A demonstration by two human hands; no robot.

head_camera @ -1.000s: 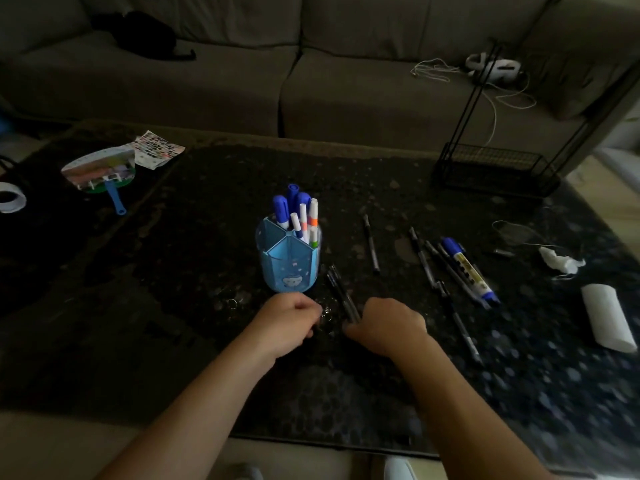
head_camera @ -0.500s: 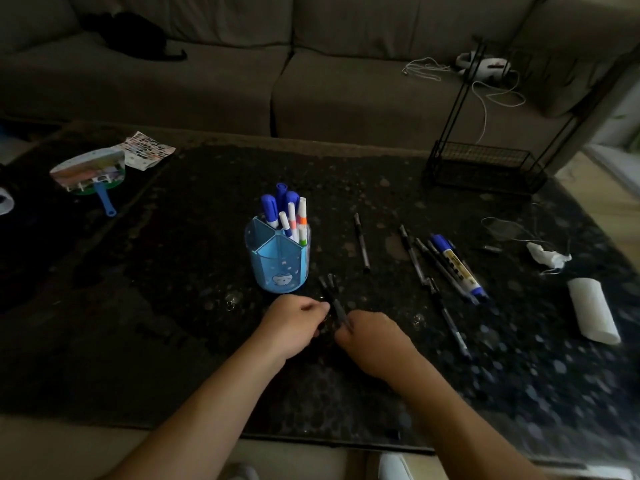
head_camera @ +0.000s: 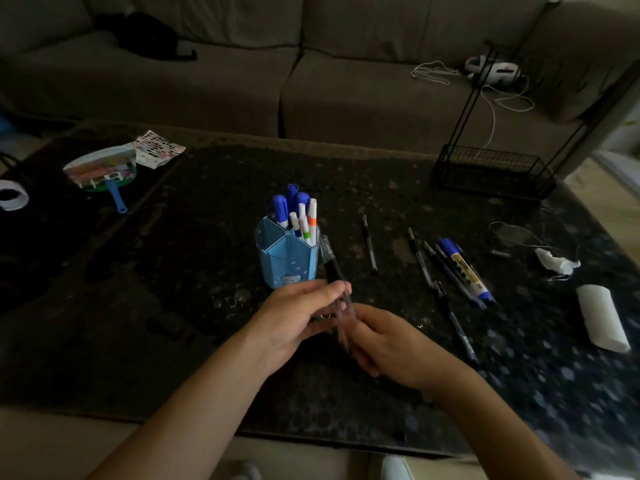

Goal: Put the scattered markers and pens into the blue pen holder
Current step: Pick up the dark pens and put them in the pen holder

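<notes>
Head view: dim, dark table (head_camera: pixel 173 306).
Left hand (head_camera: pixel 294 320): fingers pinch black pens (head_camera: pixel 334 271).
Right hand (head_camera: pixel 388 344): grips the pens' lower ends.
Blue pen holder (head_camera: pixel 287 258): upright, just beyond both hands.

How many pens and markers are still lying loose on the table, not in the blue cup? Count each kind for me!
Thin dark pens: 4
Fat blue marker: 1
Total: 5
Not counted: the held pens gripped by the left hand and right hand.
</notes>
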